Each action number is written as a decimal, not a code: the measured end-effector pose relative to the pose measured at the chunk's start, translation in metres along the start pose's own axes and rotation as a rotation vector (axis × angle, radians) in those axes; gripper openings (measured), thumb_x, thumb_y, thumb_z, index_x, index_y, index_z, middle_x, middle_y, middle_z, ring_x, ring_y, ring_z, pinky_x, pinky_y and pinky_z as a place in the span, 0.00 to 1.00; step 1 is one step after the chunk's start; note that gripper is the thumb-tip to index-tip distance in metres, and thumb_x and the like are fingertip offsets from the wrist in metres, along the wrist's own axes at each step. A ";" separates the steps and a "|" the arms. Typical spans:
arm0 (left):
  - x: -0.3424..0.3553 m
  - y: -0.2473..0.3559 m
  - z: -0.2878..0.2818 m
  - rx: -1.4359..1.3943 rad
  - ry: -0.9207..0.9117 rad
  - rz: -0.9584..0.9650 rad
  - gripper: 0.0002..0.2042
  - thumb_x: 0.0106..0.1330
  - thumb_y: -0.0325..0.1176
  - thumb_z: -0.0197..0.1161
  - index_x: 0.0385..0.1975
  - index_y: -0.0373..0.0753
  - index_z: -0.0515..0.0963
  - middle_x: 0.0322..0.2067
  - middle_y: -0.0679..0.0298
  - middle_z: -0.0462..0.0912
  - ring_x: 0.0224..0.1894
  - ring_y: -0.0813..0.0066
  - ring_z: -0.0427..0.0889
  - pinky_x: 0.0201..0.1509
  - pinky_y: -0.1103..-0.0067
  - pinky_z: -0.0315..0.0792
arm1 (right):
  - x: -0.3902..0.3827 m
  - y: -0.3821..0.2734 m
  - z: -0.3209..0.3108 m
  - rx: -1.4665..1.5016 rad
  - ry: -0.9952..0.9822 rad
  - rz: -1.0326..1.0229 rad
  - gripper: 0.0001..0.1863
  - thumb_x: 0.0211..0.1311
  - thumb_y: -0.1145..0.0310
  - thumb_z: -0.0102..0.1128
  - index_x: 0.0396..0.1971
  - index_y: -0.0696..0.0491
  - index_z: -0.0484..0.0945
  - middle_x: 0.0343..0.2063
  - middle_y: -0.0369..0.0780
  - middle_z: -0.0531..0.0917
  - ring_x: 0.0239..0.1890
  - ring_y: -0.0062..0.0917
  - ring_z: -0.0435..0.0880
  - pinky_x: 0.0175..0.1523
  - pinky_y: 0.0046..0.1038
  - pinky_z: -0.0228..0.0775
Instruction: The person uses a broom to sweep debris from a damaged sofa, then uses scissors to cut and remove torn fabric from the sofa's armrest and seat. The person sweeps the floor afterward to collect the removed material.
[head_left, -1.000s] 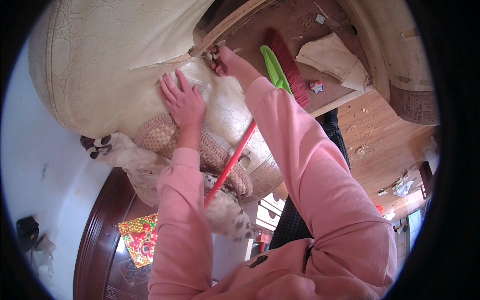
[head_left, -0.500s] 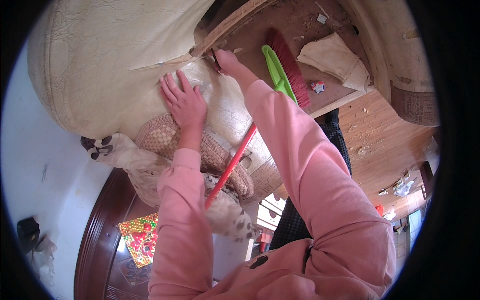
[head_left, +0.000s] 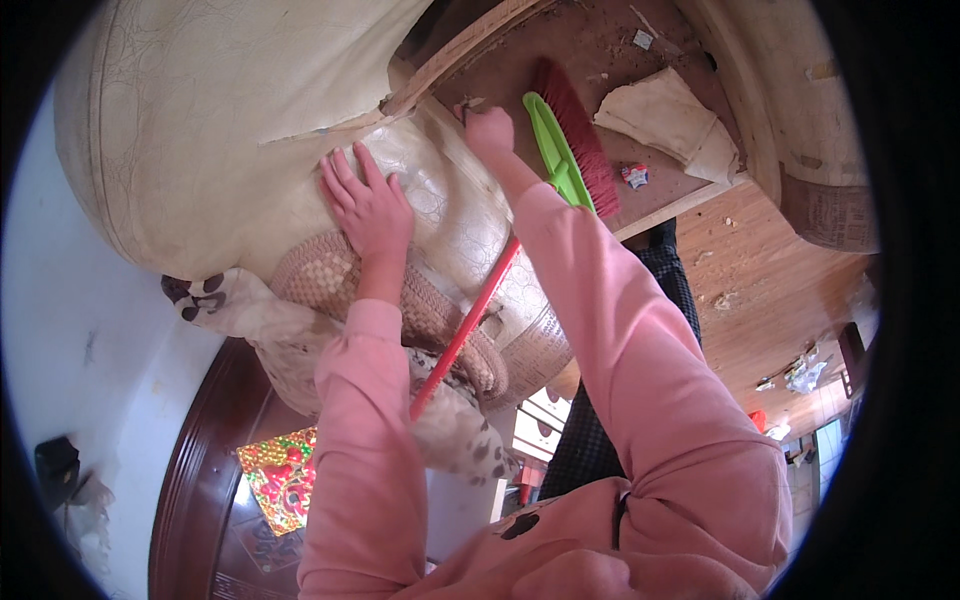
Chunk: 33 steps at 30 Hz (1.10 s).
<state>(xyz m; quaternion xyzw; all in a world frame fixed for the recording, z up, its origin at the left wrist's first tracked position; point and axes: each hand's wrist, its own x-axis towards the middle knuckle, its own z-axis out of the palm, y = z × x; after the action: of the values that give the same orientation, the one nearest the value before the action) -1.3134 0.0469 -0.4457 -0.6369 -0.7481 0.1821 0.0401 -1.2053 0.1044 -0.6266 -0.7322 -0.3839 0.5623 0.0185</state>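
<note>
My left hand point(head_left: 370, 200) rests open on cream faux-leather upholstery point(head_left: 220, 120), fingers spread just below a torn edge. My right hand point(head_left: 487, 130) is closed on a small dark tool point(head_left: 470, 106) whose kind I cannot make out, beside the upholstery's edge and a wooden rail point(head_left: 450, 55). Close to its right, a broom point(head_left: 560, 150) with a green head and red bristles lies on a brown board point(head_left: 650, 60); its red handle point(head_left: 465, 330) runs down between my arms.
A folded cream scrap point(head_left: 670, 125) and small litter lie on the board. Below my left hand are a woven cushion point(head_left: 315, 265) and spotted fabric point(head_left: 260, 310). A littered wooden floor point(head_left: 760, 280) is at right, a white wall point(head_left: 80, 350) and dark wooden furniture point(head_left: 190, 480) at left.
My right hand has moved rightward with the dark tool, toward the broom head, and the upholstery edge beside it has shifted. My left hand stays in nearly the same place.
</note>
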 end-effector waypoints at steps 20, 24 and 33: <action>-0.004 0.001 -0.011 0.046 0.040 0.022 0.28 0.61 0.42 0.54 0.59 0.37 0.61 0.60 0.49 0.57 0.65 0.51 0.51 0.67 0.61 0.49 | -0.149 0.180 -0.254 -0.152 -0.190 -0.471 0.10 0.52 0.73 0.54 0.34 0.60 0.70 0.29 0.53 0.77 0.37 0.49 0.75 0.40 0.42 0.67; -0.006 0.013 -0.023 0.047 -0.017 -0.048 0.30 0.60 0.42 0.55 0.61 0.38 0.57 0.63 0.48 0.52 0.66 0.51 0.49 0.68 0.62 0.47 | -0.198 0.179 -0.321 -0.299 -0.306 -0.479 0.11 0.51 0.69 0.57 0.34 0.58 0.72 0.30 0.51 0.78 0.37 0.47 0.76 0.40 0.41 0.69; -0.135 0.189 -0.135 -1.820 -0.084 -0.451 0.35 0.64 0.40 0.56 0.65 0.34 0.47 0.64 0.52 0.53 0.66 0.62 0.53 0.68 0.69 0.47 | -0.282 0.141 -0.369 0.145 -0.392 -0.431 0.09 0.54 0.81 0.53 0.36 0.61 0.76 0.28 0.39 0.81 0.33 0.17 0.78 0.40 0.22 0.70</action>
<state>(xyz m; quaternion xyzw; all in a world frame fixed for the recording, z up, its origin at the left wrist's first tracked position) -1.0714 -0.0309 -0.3580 -0.2562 -0.7096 -0.4622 -0.4660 -0.8402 -0.0093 -0.3277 -0.5079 -0.4857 0.7020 0.1151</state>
